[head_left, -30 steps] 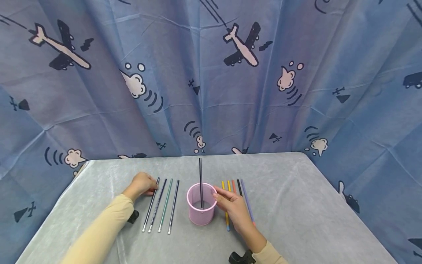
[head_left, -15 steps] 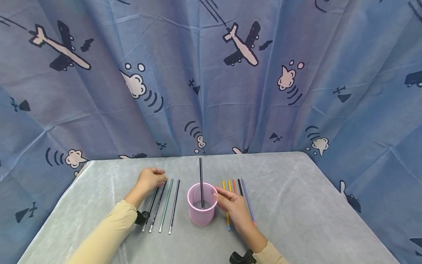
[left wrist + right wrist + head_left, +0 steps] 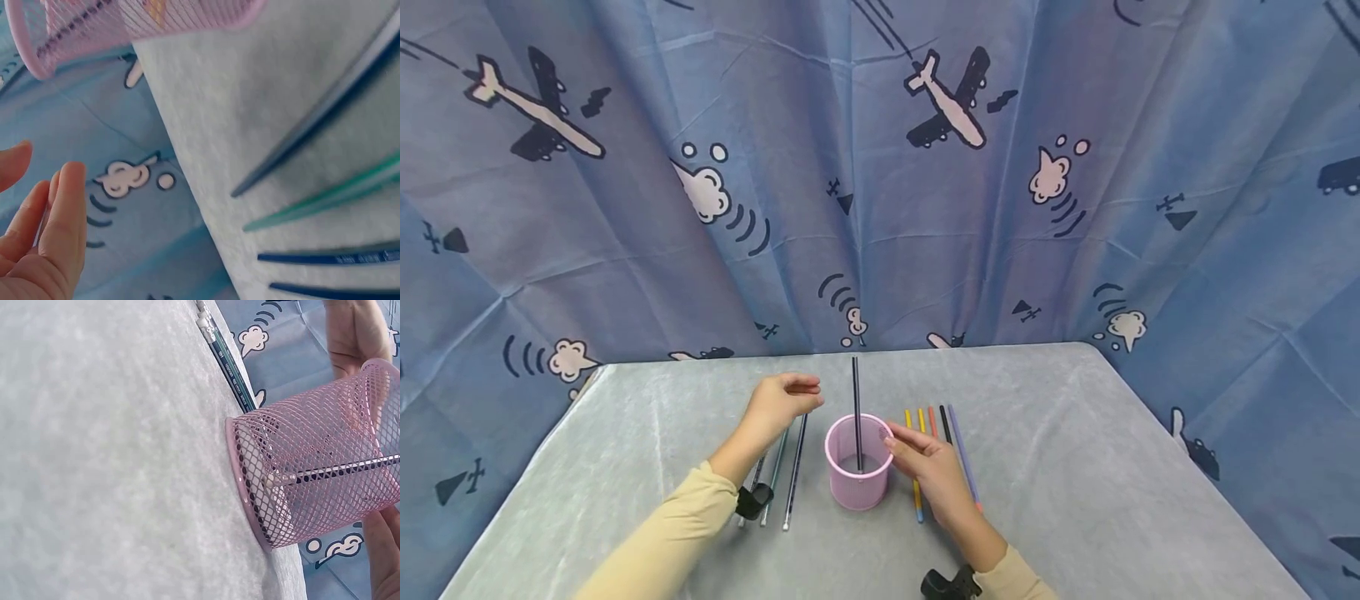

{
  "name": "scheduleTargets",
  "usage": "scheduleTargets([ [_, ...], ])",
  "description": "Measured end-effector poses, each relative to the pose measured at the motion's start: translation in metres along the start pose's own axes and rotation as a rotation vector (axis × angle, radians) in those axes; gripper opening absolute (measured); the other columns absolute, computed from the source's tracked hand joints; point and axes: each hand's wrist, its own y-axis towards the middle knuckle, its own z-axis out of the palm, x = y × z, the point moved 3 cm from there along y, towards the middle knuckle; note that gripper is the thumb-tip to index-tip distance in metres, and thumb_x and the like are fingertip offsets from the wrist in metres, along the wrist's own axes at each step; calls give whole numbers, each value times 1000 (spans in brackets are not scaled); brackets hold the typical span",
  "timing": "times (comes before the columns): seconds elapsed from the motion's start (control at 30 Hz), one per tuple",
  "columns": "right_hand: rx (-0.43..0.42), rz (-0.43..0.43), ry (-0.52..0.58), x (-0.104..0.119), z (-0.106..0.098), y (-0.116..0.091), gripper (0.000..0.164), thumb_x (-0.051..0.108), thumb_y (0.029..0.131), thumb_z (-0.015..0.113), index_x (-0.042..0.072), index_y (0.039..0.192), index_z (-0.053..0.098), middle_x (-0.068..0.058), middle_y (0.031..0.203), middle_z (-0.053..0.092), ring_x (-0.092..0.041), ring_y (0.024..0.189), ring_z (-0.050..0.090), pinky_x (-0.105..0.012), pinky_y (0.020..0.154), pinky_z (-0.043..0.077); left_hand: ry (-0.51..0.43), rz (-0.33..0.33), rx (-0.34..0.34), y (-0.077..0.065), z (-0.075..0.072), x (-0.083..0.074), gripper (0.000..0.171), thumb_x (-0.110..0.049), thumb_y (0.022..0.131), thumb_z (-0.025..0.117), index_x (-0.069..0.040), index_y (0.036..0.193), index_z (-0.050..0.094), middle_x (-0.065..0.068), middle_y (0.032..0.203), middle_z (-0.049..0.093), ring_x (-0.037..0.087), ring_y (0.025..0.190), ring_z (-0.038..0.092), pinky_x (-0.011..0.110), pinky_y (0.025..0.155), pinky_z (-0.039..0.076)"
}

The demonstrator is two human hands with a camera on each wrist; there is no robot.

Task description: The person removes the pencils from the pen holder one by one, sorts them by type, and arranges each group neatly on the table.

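Observation:
A pink mesh pencil cup (image 3: 859, 493) stands upright on the table, a dark pencil (image 3: 856, 387) rising from it. My right hand (image 3: 942, 479) holds the cup by its right side, thumb and fingers at the rim. In the right wrist view the pencil's eraser end (image 3: 284, 480) shows through the mesh (image 3: 312, 440), pointing down. My left hand (image 3: 778, 407) hovers over the far tips of several pencils left of the cup, including a green pencil (image 3: 319, 199) and a dark blue pencil (image 3: 795, 479). Its fingers (image 3: 67, 215) are extended, with nothing between them and the thumb.
Right of the cup lie more sticks: a yellow one with a blue end (image 3: 918, 504), a purple one (image 3: 966, 467), and others partly behind my right hand. Grey cloth covers the table (image 3: 1112, 500). A blue printed curtain (image 3: 880, 208) hangs behind its far edge.
My left hand has moved rightward across the far ends of the left pencils, toward the cup. The right hand and the cup have stayed in place.

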Motion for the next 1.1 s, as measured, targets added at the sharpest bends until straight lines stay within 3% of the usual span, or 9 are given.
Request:
scheduleTargets([
  [0.27,13,-12,-1,0,2,0,39,13,93,69,-3,128,64,-18,128,67,-16,111,68,-22,89,60,-84,13,28,-5,18,-9,37,-7,87,73,3,122,67,21,118,71,29,108,70,37,94,60],
  [0.6,19,-1,23,-1,1,2,39,11,93,68,-6,128,63,-21,128,66,-1,99,68,-18,86,59,-132,59,2,-9,37,-21,39,-11,85,77,1,121,67,18,114,73,29,106,71,40,98,58],
  [0.9,16,-12,3,0,0,0,40,14,93,69,-5,128,63,-19,128,67,-12,107,68,-20,87,59,-112,85,-19,-9,44,-26,35,-10,86,75,2,118,68,18,109,73,29,104,71,38,93,60],
  [1.1,17,-2,20,-1,0,1,41,13,92,69,-6,128,63,-21,128,66,-1,98,68,-19,86,59,-129,78,-33,-9,46,-26,31,-8,86,74,3,115,69,17,105,73,26,98,71,34,87,62],
])
